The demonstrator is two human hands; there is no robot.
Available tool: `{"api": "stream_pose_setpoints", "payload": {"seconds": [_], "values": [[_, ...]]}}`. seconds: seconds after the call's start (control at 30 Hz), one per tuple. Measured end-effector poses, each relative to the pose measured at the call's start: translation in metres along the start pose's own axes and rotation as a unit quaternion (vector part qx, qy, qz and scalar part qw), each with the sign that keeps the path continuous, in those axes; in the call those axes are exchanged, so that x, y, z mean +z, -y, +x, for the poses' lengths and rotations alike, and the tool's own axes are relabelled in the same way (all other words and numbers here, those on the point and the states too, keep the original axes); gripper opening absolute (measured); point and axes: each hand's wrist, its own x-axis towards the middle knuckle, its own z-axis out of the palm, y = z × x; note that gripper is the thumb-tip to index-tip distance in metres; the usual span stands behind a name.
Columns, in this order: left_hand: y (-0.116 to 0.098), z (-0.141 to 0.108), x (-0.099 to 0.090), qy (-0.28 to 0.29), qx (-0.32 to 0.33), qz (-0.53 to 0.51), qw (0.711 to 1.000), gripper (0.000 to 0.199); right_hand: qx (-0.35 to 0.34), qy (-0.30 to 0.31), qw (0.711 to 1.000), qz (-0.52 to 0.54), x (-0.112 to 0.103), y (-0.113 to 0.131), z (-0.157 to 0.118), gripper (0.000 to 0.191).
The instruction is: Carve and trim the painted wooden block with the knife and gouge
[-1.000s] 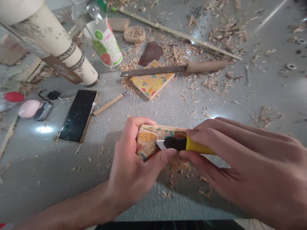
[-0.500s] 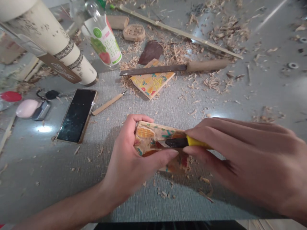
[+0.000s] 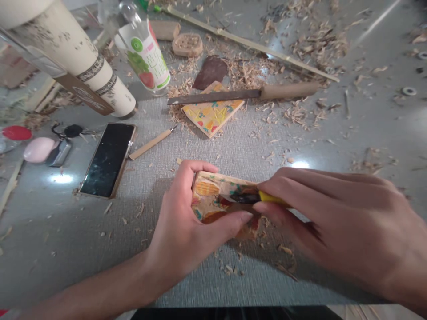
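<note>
My left hand (image 3: 193, 218) grips a small wooden block (image 3: 207, 191) covered with a colourful fruit-like pattern, its thumb lying across the near side and fingers wrapped round the left end. In my right hand (image 3: 336, 222) is a utility knife (image 3: 248, 198) with a yellow handle and dark blade holder, pinched between thumb and fingers. The blade points left and lies against the block's patterned face. Part of the block is hidden under both hands. Wood shavings (image 3: 230, 269) lie on the table just below it.
Beyond the block, a file (image 3: 216, 96) with a wooden handle rests across another patterned piece (image 3: 213, 122). At left are a phone (image 3: 108, 160), a thin carving tool (image 3: 151, 144), a plastic bottle (image 3: 147, 62) and stacked paper cups (image 3: 90, 58). A long stick (image 3: 250, 42) lies at the back.
The block and my left hand have shifted slightly to the right. The knife has tilted a little and stays at the block's face.
</note>
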Motion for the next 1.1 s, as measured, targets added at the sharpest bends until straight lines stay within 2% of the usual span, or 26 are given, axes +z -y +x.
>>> {"api": "stream_pose_setpoints", "payload": {"seconds": [0.33, 0.43, 0.57, 0.7, 0.87, 0.97, 1.1], "values": [[0.005, 0.002, -0.001, 0.060, -0.007, -0.009, 0.998, 0.059, -0.026, 0.073, 0.994, 0.076, -0.002, -0.017, 0.003, 0.040], [0.008, 0.003, -0.002, 0.078, -0.026, -0.011, 0.997, 0.059, -0.012, 0.084, 0.992, 0.090, 0.001, -0.018, 0.002, 0.038], [0.010, 0.005, -0.001, 0.069, -0.031, 0.007, 0.997, 0.060, 0.005, 0.113, 0.986, 0.119, 0.004, -0.018, 0.002, 0.036], [0.011, 0.005, 0.000, 0.073, -0.026, 0.019, 0.997, 0.059, 0.026, 0.141, 0.980, 0.136, 0.005, -0.020, 0.003, 0.039], [0.013, 0.005, -0.004, 0.097, -0.052, 0.006, 0.994, 0.059, 0.067, 0.177, 0.963, 0.193, 0.008, -0.024, 0.003, 0.046], [0.012, 0.006, -0.004, 0.103, -0.066, -0.022, 0.992, 0.060, 0.064, 0.168, 0.962, 0.204, 0.008, -0.024, 0.003, 0.046], [0.010, 0.006, -0.002, 0.092, -0.075, -0.026, 0.993, 0.057, 0.029, 0.096, 0.985, 0.138, 0.008, -0.018, 0.002, 0.037]]}}
